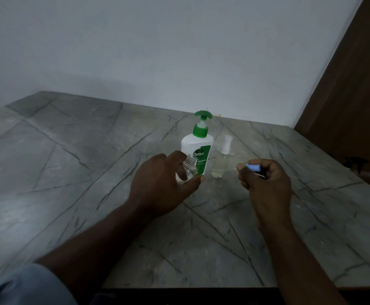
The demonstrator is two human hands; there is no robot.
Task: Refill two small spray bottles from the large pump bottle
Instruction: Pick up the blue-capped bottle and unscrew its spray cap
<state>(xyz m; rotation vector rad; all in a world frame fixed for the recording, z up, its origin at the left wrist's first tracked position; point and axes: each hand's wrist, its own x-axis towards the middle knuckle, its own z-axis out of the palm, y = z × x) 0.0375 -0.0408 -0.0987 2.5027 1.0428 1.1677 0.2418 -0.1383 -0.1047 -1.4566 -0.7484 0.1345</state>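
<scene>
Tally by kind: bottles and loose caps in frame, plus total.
Large pump bottle: 1
Small spray bottles: 2 (uncapped bottle in left hand; capped bottle on table)
Loose blue cap, held by right hand: 1
Total: 4

The left hand (162, 181) covers the base of the open bottle (189, 166), which in turn hides the lower left of the pump bottle (198, 144); the label's small print is unreadable. Curled fingers of the right hand (265, 183) hide most of a blue piece (252, 167). A dark thing (355, 162) near the right edge is too dim to identify. The sleeve (21, 285) is cut off at the bottom-left corner.
</scene>
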